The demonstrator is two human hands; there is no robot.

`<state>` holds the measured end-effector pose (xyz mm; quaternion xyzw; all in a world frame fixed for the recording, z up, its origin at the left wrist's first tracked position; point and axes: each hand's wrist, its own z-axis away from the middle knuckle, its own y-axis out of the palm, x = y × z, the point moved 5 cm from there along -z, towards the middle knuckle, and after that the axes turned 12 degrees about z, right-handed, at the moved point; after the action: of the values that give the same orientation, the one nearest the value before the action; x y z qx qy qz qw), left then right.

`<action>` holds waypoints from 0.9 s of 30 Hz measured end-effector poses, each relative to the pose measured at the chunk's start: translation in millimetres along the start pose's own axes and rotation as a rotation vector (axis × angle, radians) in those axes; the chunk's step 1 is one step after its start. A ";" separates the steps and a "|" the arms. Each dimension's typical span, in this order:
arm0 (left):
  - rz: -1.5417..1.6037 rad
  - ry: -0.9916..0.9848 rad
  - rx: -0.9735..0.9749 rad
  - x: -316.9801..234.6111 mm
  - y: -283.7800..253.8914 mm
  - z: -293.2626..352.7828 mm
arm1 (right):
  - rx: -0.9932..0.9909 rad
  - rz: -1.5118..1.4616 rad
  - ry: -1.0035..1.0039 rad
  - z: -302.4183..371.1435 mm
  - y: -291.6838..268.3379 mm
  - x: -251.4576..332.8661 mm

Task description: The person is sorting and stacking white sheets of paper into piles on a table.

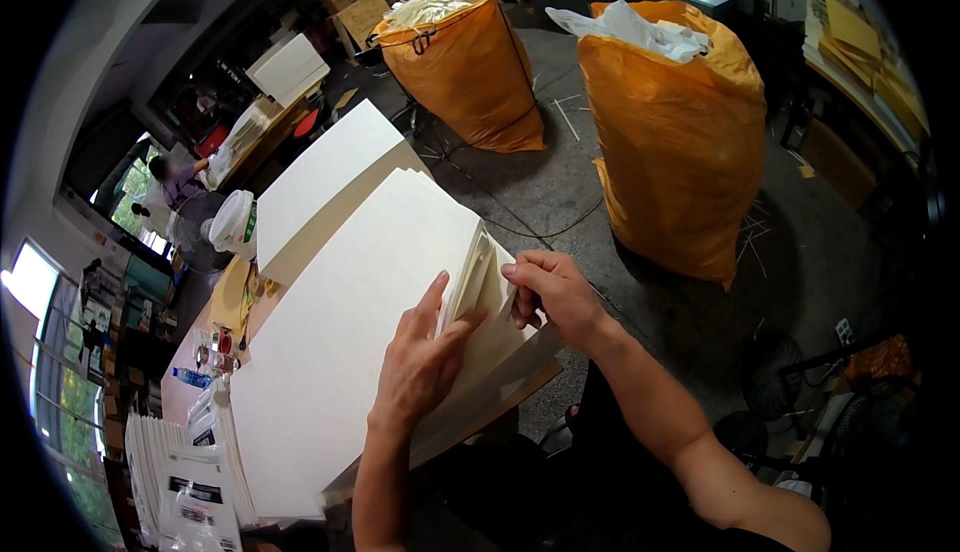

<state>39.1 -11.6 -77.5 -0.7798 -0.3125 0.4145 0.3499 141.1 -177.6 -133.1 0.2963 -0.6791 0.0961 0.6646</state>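
We note two tall orange plastic sacks (680,142) on the grey concrete floor (560,182), crumpled white scraps spilling from the nearer one. On the wooden table (520,392) lies a large stack of smooth cream-white paper sheets (340,332), its near end cut off by the picture's edge. Our left hand (420,362) presses flat on top, thumb lifting the right edge. Our right hand (555,292) pinches several fanned sheets there; fingertips partly hidden.
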 end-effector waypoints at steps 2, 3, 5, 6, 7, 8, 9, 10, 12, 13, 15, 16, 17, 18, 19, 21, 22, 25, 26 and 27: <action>0.009 0.011 0.008 2.3 -1.8 -1.6 | 0.038 -0.148 0.051 -1.9 1.6 -2.2; 0.025 -0.012 0.010 -2.2 -3.5 -2.7 | 0.032 -0.158 0.054 -1.7 2.2 -2.2; 0.060 -0.059 0.014 -14.9 -6.5 -5.1 | 0.017 -0.175 0.063 -1.5 3.0 -2.2; 0.062 -0.053 0.009 -13.8 -5.9 -4.9 | 0.025 -0.155 0.051 -1.3 2.6 -1.9; 0.065 -0.046 0.004 -11.3 -4.4 -4.3 | 0.032 -0.135 0.039 -0.8 1.3 -2.0; 0.069 -0.039 -0.001 -8.9 -3.4 -4.1 | 0.038 -0.114 0.027 -0.3 -0.1 -2.5; 0.090 -0.037 0.001 -7.4 -2.9 -4.8 | -0.112 0.074 -0.087 2.3 -8.4 0.0; 0.111 -0.035 0.004 -6.0 -2.7 -5.9 | -0.262 0.263 -0.201 9.2 -14.5 1.2; 0.117 -0.043 0.009 -3.4 -5.3 -4.3 | -0.585 0.703 -0.378 38.8 -16.8 14.3; 0.101 -0.055 0.011 -2.0 -8.1 -0.9 | -0.503 0.825 -0.539 42.7 -6.4 20.7; 0.075 -0.045 0.038 -1.2 -5.3 -1.8 | -0.347 1.077 -0.855 54.8 8.5 28.8; 0.055 -0.035 0.058 -1.2 -2.6 -2.2 | 0.021 1.162 -0.596 50.5 12.8 11.9; 0.036 -0.026 0.078 -0.8 1.0 -2.5 | 0.075 1.198 -0.597 55.5 11.7 6.6; -0.040 0.059 0.104 -3.9 7.3 -1.7 | 0.126 1.230 -0.619 56.5 13.0 3.4; -0.127 0.140 0.123 -6.5 16.5 1.1 | 0.183 1.261 -0.653 54.0 15.3 0.3; -0.225 0.137 0.180 -16.0 27.8 2.0 | 0.240 1.176 -0.527 48.9 12.2 -7.7; -0.241 0.158 0.165 -13.3 26.0 4.7 | 0.250 1.159 -0.518 48.9 12.9 -7.9; -0.163 0.120 0.081 -8.1 24.4 3.2 | 0.266 1.170 -0.494 49.1 12.6 -5.7; -0.124 0.091 0.046 -5.7 22.2 1.9 | 0.248 1.158 -0.512 45.3 14.2 -4.6; -0.120 0.054 0.036 -2.5 19.9 -0.7 | 0.230 1.147 -0.531 41.6 16.2 -2.1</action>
<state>42.5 -24.9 -92.2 -0.7640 -0.3417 0.3772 0.3966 97.2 -185.8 -135.0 -0.0308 -0.8565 0.4318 0.2810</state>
